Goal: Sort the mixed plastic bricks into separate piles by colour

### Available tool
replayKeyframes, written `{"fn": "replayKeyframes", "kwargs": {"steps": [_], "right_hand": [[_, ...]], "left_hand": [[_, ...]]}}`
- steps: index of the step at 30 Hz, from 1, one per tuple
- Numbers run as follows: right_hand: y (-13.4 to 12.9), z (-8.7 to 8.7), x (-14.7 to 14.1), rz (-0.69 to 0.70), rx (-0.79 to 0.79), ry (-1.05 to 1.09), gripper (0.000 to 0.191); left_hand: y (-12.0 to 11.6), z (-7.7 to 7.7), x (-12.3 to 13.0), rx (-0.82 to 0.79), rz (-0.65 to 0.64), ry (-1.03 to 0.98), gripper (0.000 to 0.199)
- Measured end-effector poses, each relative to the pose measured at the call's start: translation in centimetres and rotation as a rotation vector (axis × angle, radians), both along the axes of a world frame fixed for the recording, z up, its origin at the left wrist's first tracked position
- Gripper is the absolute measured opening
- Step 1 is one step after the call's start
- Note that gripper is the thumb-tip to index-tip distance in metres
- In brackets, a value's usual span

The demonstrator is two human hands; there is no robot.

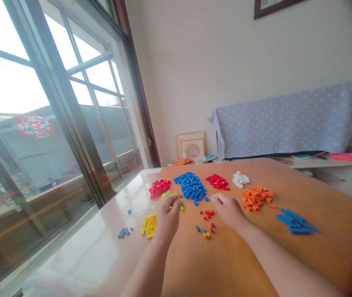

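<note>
My left hand [168, 214] is closed in a pinch over the lime green pieces [182, 203], beside the yellow pile [149, 225]; what its fingers hold is too small to make out. Across from it, my right hand [227, 209] is also pinched, near a lone blue piece [206, 199] at the edge of the large blue pile [191, 186]. Anything between its fingertips is hidden. Small red pieces [208, 213] lie between the hands, with a few blue and yellow pieces [206, 234] nearer me.
On the wooden table [327, 255] are pink [159, 188], red [217, 182], white [240, 179] and orange [256, 198] piles, long blue pieces [296, 221] at right and grey-blue bits [124, 232] at left. A window [95, 107] stands left.
</note>
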State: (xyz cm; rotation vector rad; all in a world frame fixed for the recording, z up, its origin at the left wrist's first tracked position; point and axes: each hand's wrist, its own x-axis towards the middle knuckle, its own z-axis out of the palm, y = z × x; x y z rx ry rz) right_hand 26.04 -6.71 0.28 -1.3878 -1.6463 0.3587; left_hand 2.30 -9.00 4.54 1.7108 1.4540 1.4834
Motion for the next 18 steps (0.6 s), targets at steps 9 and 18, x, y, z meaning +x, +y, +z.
{"fn": "replayKeyframes", "kwargs": {"steps": [9,18], "right_hand": [[1.4,-0.9,1.2,-0.016,-0.120,-0.006,0.027],[1.9,-2.6,0.9,0.073,-0.186,-0.247,0.028]], "left_hand": [[3.9,-2.0,5.3,-0.174,-0.152,0.045,0.026],[5.3,-5.3,4.3,-0.094,-0.170,0.320,0.024]]}}
